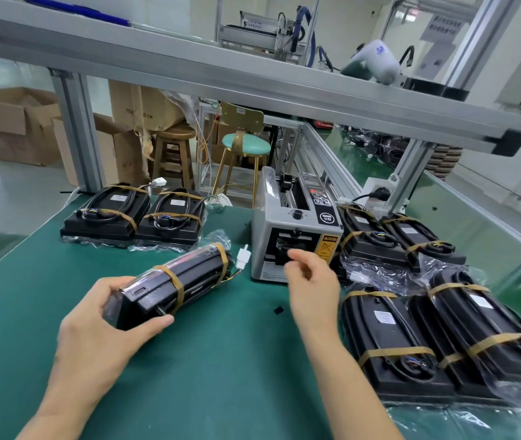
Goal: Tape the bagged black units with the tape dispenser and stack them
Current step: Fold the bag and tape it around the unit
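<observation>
The right hand (pixel 311 274) reaches to the outlet slot of the tape dispenser (pixel 294 231), thumb and forefinger curled toward each other at the mouth; whether they already pinch a strip of tape I cannot tell, since no tape shows between them. The left hand (pixel 107 315) grips one end of a bagged black unit (pixel 176 281), fingers wrapped round it, holding it tilted above the green mat (pixel 189 376), near the dispenser's front left corner.

The risk, as I judge it, lies mostly in the one-handed hold. The plastic bag is slick and loose, so the unit could slide or twist while attention goes to the dispenser. A white connector (pixel 242 257) dangles on its wires from the far end, just beside the dispenser's corner, and could catch there if the unit swings right. A strip pulled at an angle may fold onto itself or stick to the fingers before it reaches the bag.

Around them, two bagged units (pixel 135 217) lie side by side at the far left of the mat, well apart from the hands. More bagged units (pixel 443 331) crowd the right side, some touching the dispenser's right flank, with loose plastic spilling toward the right forearm; these narrow the room for that arm. A small black scrap (pixel 278 310) lies on the mat between the hands.
</observation>
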Tool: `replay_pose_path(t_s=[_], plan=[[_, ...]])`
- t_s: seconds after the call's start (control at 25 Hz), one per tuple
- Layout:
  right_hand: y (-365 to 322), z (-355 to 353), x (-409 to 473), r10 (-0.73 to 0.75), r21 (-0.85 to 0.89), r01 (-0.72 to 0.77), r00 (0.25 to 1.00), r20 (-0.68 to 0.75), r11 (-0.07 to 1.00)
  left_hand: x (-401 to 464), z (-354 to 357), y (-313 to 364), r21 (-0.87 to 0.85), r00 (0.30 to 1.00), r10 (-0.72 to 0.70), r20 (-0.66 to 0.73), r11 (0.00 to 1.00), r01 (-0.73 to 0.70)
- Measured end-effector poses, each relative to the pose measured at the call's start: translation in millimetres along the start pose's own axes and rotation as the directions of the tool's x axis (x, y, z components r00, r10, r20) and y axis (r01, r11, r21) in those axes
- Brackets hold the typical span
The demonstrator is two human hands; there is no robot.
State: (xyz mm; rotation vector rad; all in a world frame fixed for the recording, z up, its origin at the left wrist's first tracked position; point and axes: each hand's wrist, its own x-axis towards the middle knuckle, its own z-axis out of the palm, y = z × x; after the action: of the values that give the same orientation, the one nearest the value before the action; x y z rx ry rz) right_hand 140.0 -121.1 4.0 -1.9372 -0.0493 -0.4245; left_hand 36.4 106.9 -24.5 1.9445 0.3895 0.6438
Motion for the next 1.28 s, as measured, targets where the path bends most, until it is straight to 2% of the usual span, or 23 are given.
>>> replay_pose_path(t_s=[0.08, 0.16, 0.56, 0.76, 0.84, 0.92, 1.0, 1.08, 1.28], plan=[[5, -6, 14, 0.236, 0.14, -0.221, 0.966, -0.104, 0.965, -4, 3, 6, 0.034, 1.0, 0.01, -0.004, 0.999, -0.01], [9, -3, 26, 0.327, 0.191, -0.304, 0.939, -0.102, 0.933, -6, 7, 11, 0.031, 1.0, 0.01, -0.014, 0.999, -0.009], [0, 17, 46, 0.55, 0.37, -0.468, 0.821, -0.153, 0.802, -7, 10, 10, -0.004, 1.0, 0.009, 0.004, 1.0, -0.009], [-13, 17, 44, 0.634, 0.497, -0.512, 0.766, -0.104, 0.7, -8, 8, 14, 0.012, 1.0, 0.011, 0.018, 1.0, -0.011], [-28, 13, 23, 0.551, 0.482, -0.508, 0.832, 0.062, 0.714, -7, 6, 16, 0.014, 0.999, 0.023, 0.042, 1.0, -0.023], [-45, 17, -10, 0.311, 0.405, -0.428, 0.893, 0.324, 0.808, -7, 4, 17, 0.026, 0.998, 0.034, 0.057, 0.999, -0.035], [-63, 25, -41, 0.089, 0.362, -0.331, 0.832, 0.548, 0.872, -7, 4, 17, 0.048, 0.997, 0.042, 0.063, 0.998, -0.045], [-70, 32, -59, -0.012, 0.32, -0.227, 0.799, 0.601, 0.92, -9, 5, 17, 0.064, 0.997, 0.055, 0.061, 0.996, -0.059], [-67, 37, -65, -0.001, 0.269, -0.193, 0.81, 0.586, 0.944, -14, 7, 20, 0.054, 0.998, 0.04, 0.046, 0.998, -0.042]])
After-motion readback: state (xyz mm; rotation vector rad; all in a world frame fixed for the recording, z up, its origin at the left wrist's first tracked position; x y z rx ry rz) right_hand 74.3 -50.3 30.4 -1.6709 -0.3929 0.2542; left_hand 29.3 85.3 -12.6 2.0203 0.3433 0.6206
